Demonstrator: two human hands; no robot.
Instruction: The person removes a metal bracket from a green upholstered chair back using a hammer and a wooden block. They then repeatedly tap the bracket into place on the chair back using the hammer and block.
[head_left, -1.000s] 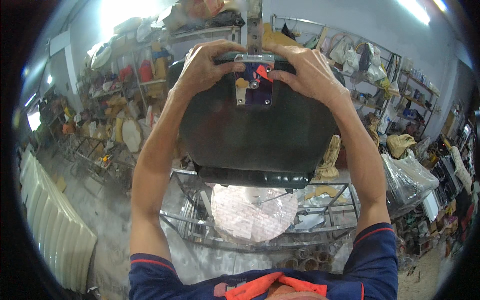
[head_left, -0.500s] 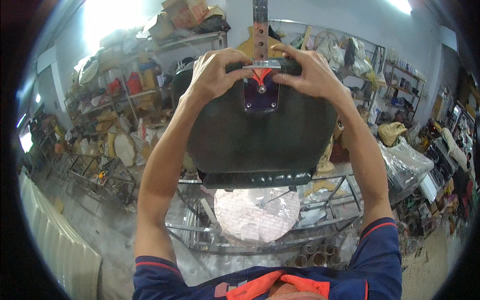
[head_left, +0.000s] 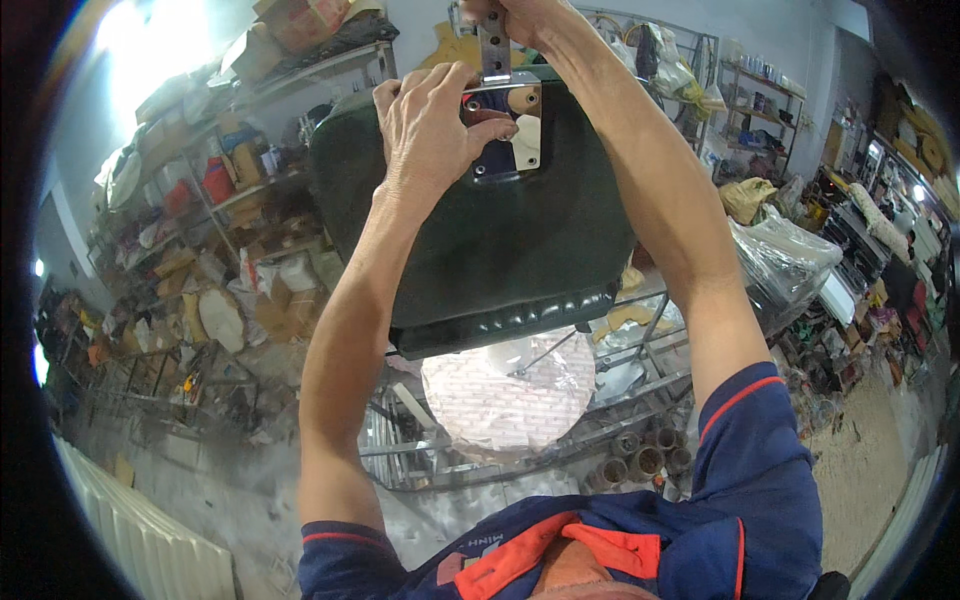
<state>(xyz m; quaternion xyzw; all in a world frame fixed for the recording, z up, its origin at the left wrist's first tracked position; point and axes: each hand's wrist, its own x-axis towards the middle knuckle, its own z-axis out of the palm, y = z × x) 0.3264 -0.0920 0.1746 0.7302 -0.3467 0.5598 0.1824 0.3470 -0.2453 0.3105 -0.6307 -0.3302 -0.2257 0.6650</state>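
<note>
A dark green padded seat back [head_left: 510,240] is raised in front of me, with a shiny metal bracket [head_left: 526,148] on its upper part. From the bracket a metal bar with holes [head_left: 495,58] stands up. My left hand [head_left: 432,135] is closed over the seat back's top edge by the bracket, its thumb pressed on the shiny plate. At the upper picture edge my right hand [head_left: 528,18] is closed around the bar's upper part; some of its fingers are hidden or cut off.
Below the seat back, a round, paper-covered disc [head_left: 510,400] lies on a metal frame [head_left: 430,475]. Plastic-wrapped goods [head_left: 785,260] are piled at the right. Cluttered shelves [head_left: 265,190] line the back wall. Several pipe ends [head_left: 648,462] sit under the frame.
My right hand has moved from the bracket up to the bar. The left thumb now presses on the plate. The seat back appears higher and tilted, and the whole view has shifted.
</note>
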